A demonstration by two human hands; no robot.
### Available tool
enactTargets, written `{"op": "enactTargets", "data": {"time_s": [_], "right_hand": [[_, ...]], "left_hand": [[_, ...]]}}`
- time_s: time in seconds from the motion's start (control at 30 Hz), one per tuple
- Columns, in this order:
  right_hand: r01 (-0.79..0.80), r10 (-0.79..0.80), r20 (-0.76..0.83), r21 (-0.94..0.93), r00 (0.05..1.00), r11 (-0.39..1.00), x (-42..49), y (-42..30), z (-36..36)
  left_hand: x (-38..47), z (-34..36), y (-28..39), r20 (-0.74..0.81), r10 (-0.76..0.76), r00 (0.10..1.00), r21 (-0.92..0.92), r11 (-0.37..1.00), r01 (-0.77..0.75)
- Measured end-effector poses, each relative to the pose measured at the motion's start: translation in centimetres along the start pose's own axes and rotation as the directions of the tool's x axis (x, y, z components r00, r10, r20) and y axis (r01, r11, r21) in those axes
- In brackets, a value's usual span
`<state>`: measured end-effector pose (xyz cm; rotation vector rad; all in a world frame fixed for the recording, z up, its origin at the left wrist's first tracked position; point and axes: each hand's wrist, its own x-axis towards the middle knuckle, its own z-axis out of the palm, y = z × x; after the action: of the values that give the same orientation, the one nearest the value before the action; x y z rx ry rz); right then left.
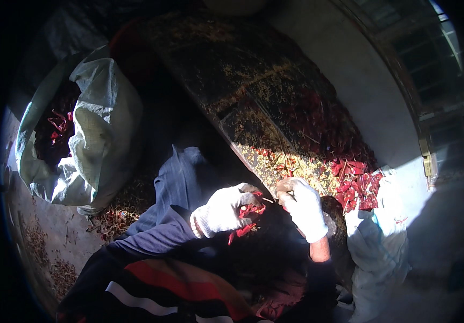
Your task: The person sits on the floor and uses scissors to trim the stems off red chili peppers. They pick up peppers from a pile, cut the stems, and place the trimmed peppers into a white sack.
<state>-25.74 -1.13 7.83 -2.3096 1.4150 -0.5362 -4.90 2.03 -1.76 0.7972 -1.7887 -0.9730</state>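
Observation:
My left hand [226,208] wears a white knit glove with a string of pale beads at the wrist. Its fingers are closed around several dried red chili peppers [252,210], and one hangs below the palm. A pale stem [268,200] points from the bunch towards my right hand [302,206], which is also gloved. The right fingers are curled together at the near edge of a dark board [252,159] strewn with yellow seeds and red bits. Whether they pinch anything is hidden by the glove and glare.
A white woven sack [109,109] holding dried chilies stands at the left. More chilies [357,181] lie heaped along the table's right side, above another white sack [377,250]. Stems and scraps [119,218] litter the floor. A pale wall [377,89] borders the far right.

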Motion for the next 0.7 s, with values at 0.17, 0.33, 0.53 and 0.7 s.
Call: {"op": "enactTargets", "data": {"time_s": [0.17,0.33,0.53,0.7], "right_hand": [[-0.034,-0.040,-0.315,-0.224,0.948,0.974,0.6,2.6,0.4],[0.241,-0.223,-0.093,0.469,0.970,0.850,-0.4,0.1,4.0],[0.227,-0.130,-0.251,0.409,0.959,0.884,-1.2,-1.9,5.3],[0.033,0.085,-0.180,0.570,0.980,0.821,-1.9,-2.5,6.0]], "left_hand": [[-0.8,-0.3,-1.1,0.124,-0.185,0.975,-0.662,0.716,0.220],[-1.6,-0.2,-1.1,0.211,-0.227,0.951,-0.851,0.436,0.293],[-1.2,-0.4,-1.7,0.142,-0.011,0.990,-0.853,0.506,0.128],[-0.7,-1.0,-1.6,0.209,0.069,0.976,-0.738,0.665,0.111]]}}
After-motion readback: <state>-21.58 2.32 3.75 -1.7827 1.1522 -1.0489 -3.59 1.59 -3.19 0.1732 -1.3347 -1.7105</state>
